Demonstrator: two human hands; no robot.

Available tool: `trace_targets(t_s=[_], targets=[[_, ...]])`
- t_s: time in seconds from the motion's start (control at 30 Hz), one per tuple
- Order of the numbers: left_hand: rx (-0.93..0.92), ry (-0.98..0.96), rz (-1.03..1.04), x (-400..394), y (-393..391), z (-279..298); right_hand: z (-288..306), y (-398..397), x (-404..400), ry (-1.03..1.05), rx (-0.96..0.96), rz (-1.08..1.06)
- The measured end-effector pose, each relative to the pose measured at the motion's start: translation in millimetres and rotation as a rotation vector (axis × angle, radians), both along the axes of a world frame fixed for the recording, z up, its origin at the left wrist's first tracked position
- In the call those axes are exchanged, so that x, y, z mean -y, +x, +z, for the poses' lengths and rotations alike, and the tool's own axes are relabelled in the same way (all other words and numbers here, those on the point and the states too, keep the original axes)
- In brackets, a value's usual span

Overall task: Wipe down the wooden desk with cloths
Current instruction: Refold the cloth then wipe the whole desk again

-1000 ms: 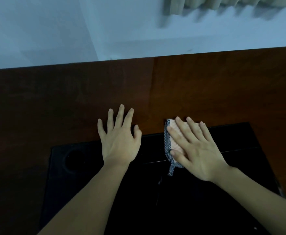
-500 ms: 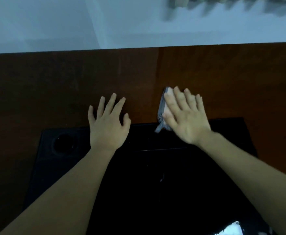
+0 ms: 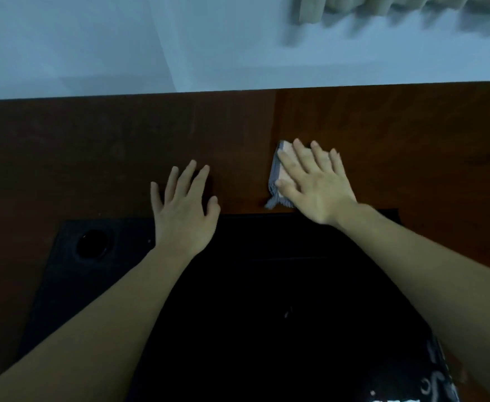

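The right hand point(image 3: 319, 187) presses flat, fingers straight, on the folded cloth point(image 3: 278, 181), its long axis pointing away across the wooden desk point(image 3: 93, 158); left hand point(image 3: 184, 207) rests spread, bare

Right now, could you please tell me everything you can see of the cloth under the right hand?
The cloth is small and looks folded, pale pink on its face with a grey edge, and seems soft fabric. It lies flat on the wooden desk, just beyond the far edge of the black mat. The right hand presses on it with straight, spread fingers and covers most of it, so only its left side and a loose grey corner nearest the mat show. The left hand is apart from it.
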State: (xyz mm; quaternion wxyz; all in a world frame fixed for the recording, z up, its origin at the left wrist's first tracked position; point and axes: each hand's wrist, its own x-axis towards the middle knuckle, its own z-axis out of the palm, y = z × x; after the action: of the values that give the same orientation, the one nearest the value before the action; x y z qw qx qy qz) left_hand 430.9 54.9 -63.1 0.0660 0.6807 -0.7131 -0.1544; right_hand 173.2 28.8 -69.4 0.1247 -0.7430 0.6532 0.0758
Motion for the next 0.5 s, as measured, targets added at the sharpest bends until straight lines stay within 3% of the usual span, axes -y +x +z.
trace_targets(t_s=[0.17, 0.37, 0.5], targets=[[-0.018, 0.067, 0.021, 6, -40, -5, 3, 4, -11, 0.000, 0.006, -0.008], [0.053, 0.028, 0.035, 5, -43, -9, 2, -9, -103, -0.016, 0.088, 0.272], [0.038, -0.011, 0.036, 3, -44, -10, -1, -22, -99, 0.004, 0.121, 0.334]])
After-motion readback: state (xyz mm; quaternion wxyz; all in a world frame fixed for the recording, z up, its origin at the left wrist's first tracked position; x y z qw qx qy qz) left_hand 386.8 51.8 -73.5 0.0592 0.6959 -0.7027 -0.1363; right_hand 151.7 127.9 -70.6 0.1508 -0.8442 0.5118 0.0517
